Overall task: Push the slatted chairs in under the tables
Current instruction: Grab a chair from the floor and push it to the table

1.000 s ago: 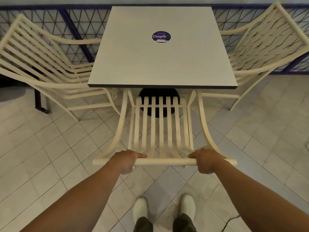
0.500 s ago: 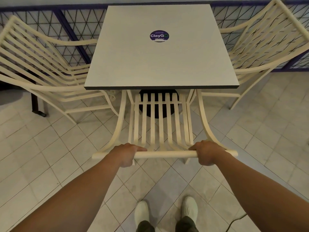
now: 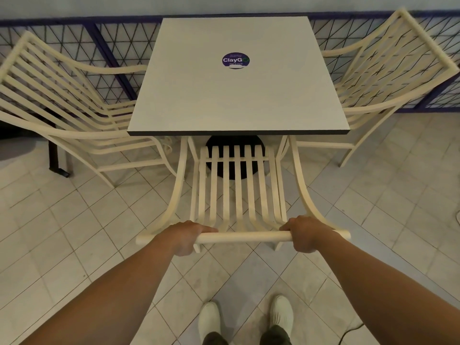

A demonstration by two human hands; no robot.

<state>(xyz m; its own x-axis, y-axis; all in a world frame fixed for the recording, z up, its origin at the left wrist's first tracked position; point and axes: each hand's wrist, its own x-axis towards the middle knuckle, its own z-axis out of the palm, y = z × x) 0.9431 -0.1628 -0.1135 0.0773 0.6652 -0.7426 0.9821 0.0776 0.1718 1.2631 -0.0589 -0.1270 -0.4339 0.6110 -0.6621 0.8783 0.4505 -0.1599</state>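
A cream slatted chair (image 3: 239,190) stands in front of me with its back toward me and its seat partly under the square grey table (image 3: 236,95). My left hand (image 3: 185,236) grips the left part of the chair's top rail. On the right part of the same rail my right hand (image 3: 305,234) is closed. The chair's armrests reach under the table's near edge. The table's black round base shows through the slats.
Two more cream slatted chairs flank the table, one at the left (image 3: 64,108) and one at the right (image 3: 388,78). A purple-framed mesh fence (image 3: 112,51) runs behind them. My white shoes (image 3: 249,319) stand on the tiled floor.
The chair has slid forward, farther under the table, with both hands staying on its top rail. I have stepped closer to the table.
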